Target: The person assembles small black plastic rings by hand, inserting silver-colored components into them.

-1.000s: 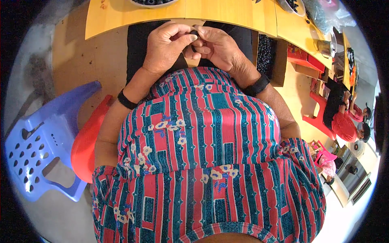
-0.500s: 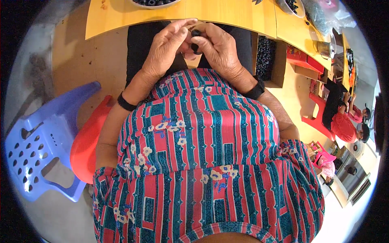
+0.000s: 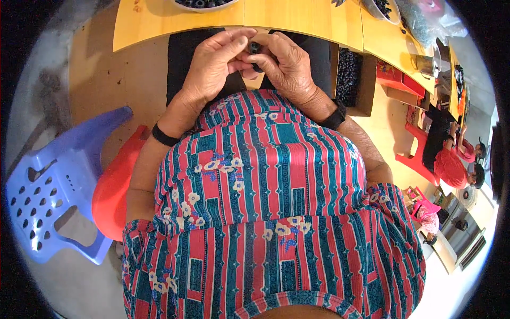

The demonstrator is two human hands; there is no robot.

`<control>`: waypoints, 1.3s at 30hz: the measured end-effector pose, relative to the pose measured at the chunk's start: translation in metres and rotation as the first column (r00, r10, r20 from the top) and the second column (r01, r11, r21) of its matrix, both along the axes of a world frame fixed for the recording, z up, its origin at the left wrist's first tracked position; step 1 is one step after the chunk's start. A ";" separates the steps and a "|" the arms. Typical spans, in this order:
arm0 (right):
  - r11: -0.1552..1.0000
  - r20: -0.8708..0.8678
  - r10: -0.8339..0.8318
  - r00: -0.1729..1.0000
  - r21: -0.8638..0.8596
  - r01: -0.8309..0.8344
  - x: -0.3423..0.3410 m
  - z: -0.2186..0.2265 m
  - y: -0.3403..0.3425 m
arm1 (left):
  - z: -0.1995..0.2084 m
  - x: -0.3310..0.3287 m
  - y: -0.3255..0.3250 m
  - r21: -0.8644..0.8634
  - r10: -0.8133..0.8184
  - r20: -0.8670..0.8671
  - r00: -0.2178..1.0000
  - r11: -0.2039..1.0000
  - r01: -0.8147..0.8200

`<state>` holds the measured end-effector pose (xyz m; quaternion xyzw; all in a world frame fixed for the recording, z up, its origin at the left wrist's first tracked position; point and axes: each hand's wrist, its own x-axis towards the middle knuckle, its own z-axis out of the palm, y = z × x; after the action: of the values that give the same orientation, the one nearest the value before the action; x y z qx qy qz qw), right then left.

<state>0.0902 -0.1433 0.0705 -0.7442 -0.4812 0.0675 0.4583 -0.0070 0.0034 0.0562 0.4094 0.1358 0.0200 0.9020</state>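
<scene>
Both of my hands meet above my lap, just off the near edge of the yellow table (image 3: 297,18). My right hand (image 3: 289,64) is closed round small black parts. One black round part (image 3: 254,48) with a hole in its end shows between the hands, and a bit of black shows below it by my right thumb. My left hand (image 3: 210,64) has its thumb and forefinger pinched together right beside that part; whatever lies between those fingertips is hidden.
A white bowl (image 3: 204,8) of black ring-like parts stands on the table. At right are another bowl (image 3: 392,17), a metal cup (image 3: 425,64) and a carton (image 3: 364,87) of black pieces below. Blue (image 3: 58,186) and red (image 3: 114,196) plastic chairs stand left. People sit far right.
My left hand has shifted slightly down and its fingers have moved. The black part between my hands has turned, with its holed end now showing.
</scene>
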 end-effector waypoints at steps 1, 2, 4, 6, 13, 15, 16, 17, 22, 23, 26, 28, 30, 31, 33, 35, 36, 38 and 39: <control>1.000 0.006 0.002 1.000 0.015 -0.002 -0.001 0.003 0.001 | 0.000 0.000 0.000 0.000 0.001 0.000 1.000 1.000 -0.001; 1.000 0.013 0.004 1.000 0.031 -0.004 -0.002 0.005 0.002 | 0.001 0.000 0.000 0.040 0.010 -0.001 1.000 0.999 -0.010; 0.999 0.027 0.008 1.000 0.037 -0.009 -0.001 0.004 0.002 | 0.001 0.000 0.000 0.081 0.019 -0.001 1.000 0.997 -0.019; 0.999 0.042 0.012 0.999 0.043 -0.014 -0.001 0.003 0.002 | 0.000 0.000 0.001 0.127 0.027 0.010 1.000 0.992 -0.028; 0.998 0.006 0.017 1.000 0.058 -0.017 0.000 0.003 0.002 | 0.000 0.001 0.001 0.131 0.060 0.028 0.998 0.989 -0.063; 0.999 -0.007 0.021 1.000 0.049 -0.020 0.000 0.004 0.001 | 0.001 0.000 0.004 0.079 0.012 0.030 0.999 0.997 -0.014; 0.999 0.002 0.028 1.000 0.032 -0.028 0.001 0.004 0.001 | 0.001 0.000 0.004 0.079 0.011 0.031 0.999 0.997 -0.013; 0.999 0.011 0.035 0.999 0.014 -0.036 0.001 0.004 0.000 | 0.000 0.000 0.004 0.091 0.014 0.037 0.999 0.996 -0.018; 0.997 -0.162 0.062 0.985 0.058 -0.053 -0.002 0.008 0.000 | -0.002 0.000 0.005 0.090 0.022 0.060 0.998 0.996 -0.027; 0.996 -0.291 0.074 0.954 0.074 -0.055 -0.004 0.009 -0.001 | -0.002 0.000 0.004 0.092 0.035 0.068 0.997 0.995 -0.041; 0.994 -0.492 0.075 0.867 0.103 -0.028 -0.006 0.001 -0.001 | -0.006 0.002 0.004 0.062 0.048 0.081 0.996 0.997 -0.053; 0.993 -0.394 0.062 0.917 0.117 -0.016 -0.004 -0.003 0.001 | -0.007 0.002 0.003 0.032 0.049 0.087 0.995 0.998 -0.052; 0.991 -0.291 0.047 0.956 0.134 -0.008 -0.003 -0.004 0.002 | -0.004 0.001 0.002 -0.038 0.047 0.101 0.994 0.998 -0.044; 0.988 -0.279 0.051 0.959 0.153 -0.008 -0.003 -0.004 0.002 | -0.004 0.001 0.002 -0.038 0.049 0.101 0.994 0.998 -0.046; 0.985 -0.266 0.057 0.962 0.171 -0.011 -0.005 -0.003 0.002 | -0.004 0.001 0.001 -0.064 0.056 0.082 0.995 0.997 -0.050; 0.986 -0.484 0.013 0.875 0.154 0.070 -0.010 0.000 0.002 | -0.006 0.002 0.002 -0.079 0.055 0.095 0.994 0.996 -0.047; 0.986 -0.483 0.016 0.876 0.154 0.068 -0.011 0.001 0.002 | -0.008 0.002 0.002 -0.094 0.051 0.107 0.993 0.995 -0.041; 0.977 -0.580 0.048 0.813 0.195 0.082 -0.012 0.002 0.002 | -0.011 0.002 0.002 -0.095 0.054 0.110 0.992 0.994 -0.043; 0.977 -0.579 0.049 0.814 0.196 0.081 -0.011 0.002 0.003 | -0.012 0.002 0.002 -0.097 0.055 0.112 0.992 0.994 -0.044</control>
<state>0.0787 -0.1405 0.0722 -0.6391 -0.3164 0.2361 0.6601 -0.0054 0.0050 0.0438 0.3612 0.0947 0.0595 0.9258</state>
